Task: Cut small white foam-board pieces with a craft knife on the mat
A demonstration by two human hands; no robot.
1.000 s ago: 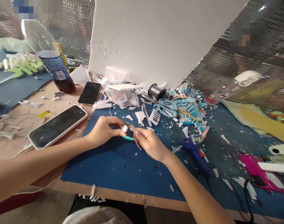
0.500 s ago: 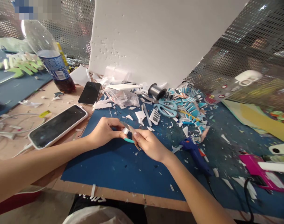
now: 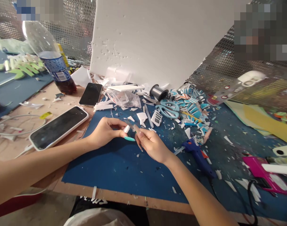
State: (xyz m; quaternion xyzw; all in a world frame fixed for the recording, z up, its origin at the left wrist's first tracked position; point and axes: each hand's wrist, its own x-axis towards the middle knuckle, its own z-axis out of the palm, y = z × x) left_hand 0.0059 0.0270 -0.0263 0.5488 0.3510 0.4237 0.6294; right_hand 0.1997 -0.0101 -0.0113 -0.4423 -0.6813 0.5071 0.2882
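Over the blue mat (image 3: 98, 171), my left hand (image 3: 107, 131) pinches a small white foam piece with a teal face (image 3: 129, 138) between thumb and fingers. My right hand (image 3: 151, 144) is closed on a thin grey blade (image 3: 132, 126), whose tip lies by the left fingertips, close to the white side of the piece. Most of the blade's rear part is hidden by my right fingers. Beyond the hands lie white foam offcuts (image 3: 141, 118) and a grey pen-like stick (image 3: 149, 115).
Blue-handled scissors (image 3: 168, 109), a wire spool (image 3: 158, 92) and a heap of blue-white scraps (image 3: 192, 105) lie behind. A blue glue gun (image 3: 200, 158) rests at right. Two phones (image 3: 59, 128) and a cola bottle (image 3: 57, 70) are left. A white foam board (image 3: 145, 37) stands at the back.
The blade and my right fingertips have shifted slightly, and a gap now shows between the teal piece and my right hand. My left hand stays nearly in place, still pinching the piece.
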